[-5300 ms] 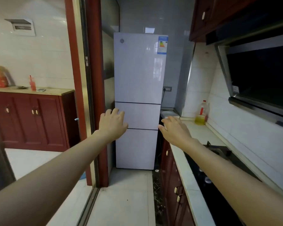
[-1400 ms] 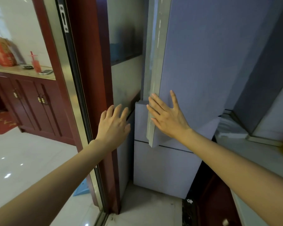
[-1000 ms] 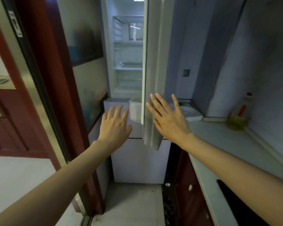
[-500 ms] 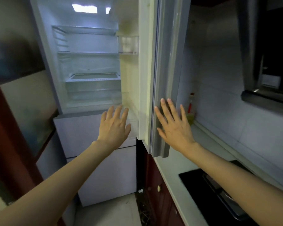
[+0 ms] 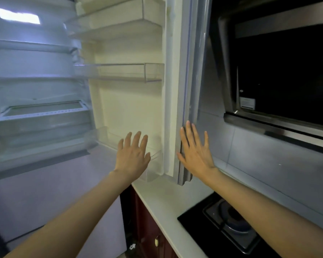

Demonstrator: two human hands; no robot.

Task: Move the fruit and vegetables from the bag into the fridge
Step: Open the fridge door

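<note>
Two flat hands, fridge door (image 5: 177, 90) open, upright

Dim, blurry kitchen lit by the fridge (image 5: 45, 118) interior lamp (image 5: 17, 15).

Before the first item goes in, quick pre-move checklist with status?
1. Fridge door swung wide: ok.
2. Fridge shelves free of items: ok.
3. Left hand empty, fingers straight: ok.
4. Right hand empty, flat at the door's outer edge: ok.
5. Bag of fruit and vegetables in view: not ok, none seen.
6. Door stays open unaided: cannot tell.
</note>
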